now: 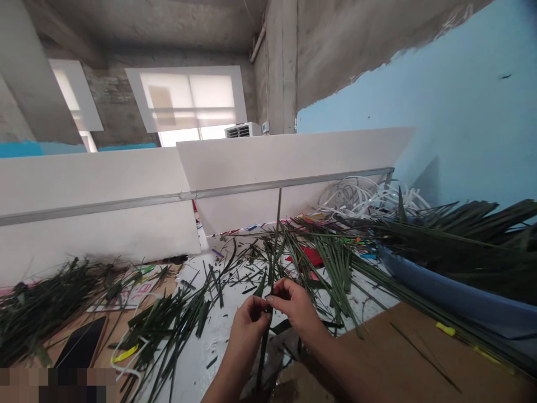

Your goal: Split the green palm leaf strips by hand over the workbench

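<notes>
Both hands meet low in the middle of the view, pinching a long dark green leaf strip [277,232]. One end of the strip rises above my fingers and the other hangs down between my forearms. My left hand [250,319] closes on it from the left, thumb against bent fingers. From the right, my right hand [293,302] grips it slightly higher, its thumb nearly touching the left fingertips. What the fingertips do on the strip is too small to make out. Cut green leaf strips [335,260] lie fanned out just beyond my right hand.
A blue tub [440,285] full of long leaves stands at right, beside brown cardboard [386,358]. White coiled strips [364,196] lie behind it. At left are leaf piles [50,302], a dark phone [81,342] and a white cable [121,366]. White panels [251,168] border the table's back.
</notes>
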{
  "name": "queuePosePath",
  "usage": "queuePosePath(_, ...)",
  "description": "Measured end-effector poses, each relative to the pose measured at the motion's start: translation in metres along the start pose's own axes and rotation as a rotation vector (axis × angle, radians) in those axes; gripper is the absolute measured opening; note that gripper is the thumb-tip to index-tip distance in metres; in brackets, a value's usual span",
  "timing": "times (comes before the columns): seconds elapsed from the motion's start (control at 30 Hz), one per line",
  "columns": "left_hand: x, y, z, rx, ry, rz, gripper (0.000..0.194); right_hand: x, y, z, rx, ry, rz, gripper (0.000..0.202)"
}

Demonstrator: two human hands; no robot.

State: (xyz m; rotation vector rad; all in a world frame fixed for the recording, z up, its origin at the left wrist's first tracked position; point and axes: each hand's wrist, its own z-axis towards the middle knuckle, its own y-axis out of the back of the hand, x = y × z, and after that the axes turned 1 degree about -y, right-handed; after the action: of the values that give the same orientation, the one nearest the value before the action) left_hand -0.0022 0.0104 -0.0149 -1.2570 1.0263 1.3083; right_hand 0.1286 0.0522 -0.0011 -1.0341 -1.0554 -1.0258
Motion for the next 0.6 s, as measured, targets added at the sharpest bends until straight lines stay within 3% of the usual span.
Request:
queuePosePath(0.23, -0.013, -0.002, 0.001, 0.074, 0.097, 0.034, 0.035, 0.002, 0.002, 0.001, 0.01, -0.034, 0.103, 0.019)
queuePosePath(0.6, -0.008, -0.011, 0.002, -0.042, 0.022, 0.01, 0.033, -0.003, 0.005, 0.004, -0.039, -0.006, 0.067, 0.022)
